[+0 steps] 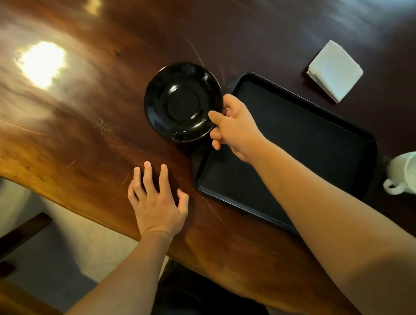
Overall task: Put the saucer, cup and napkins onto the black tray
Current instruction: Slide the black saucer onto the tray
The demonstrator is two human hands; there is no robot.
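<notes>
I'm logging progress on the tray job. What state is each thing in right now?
Saucer: right way up, gripped at its rim by the right hand.
Black tray: nothing on it.
Cup: empty, on the table beside the tray.
Napkins: stacked, off the tray.
Left hand: open, holding nothing.

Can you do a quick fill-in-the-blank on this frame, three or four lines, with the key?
1. The right hand holds the rim of the black ____.
2. The white cup stands on the table, not on the black ____.
3. The stack of napkins is ____ in colour.
4. The left hand is open and holds ____.

Missing words: saucer; tray; white; nothing
</notes>
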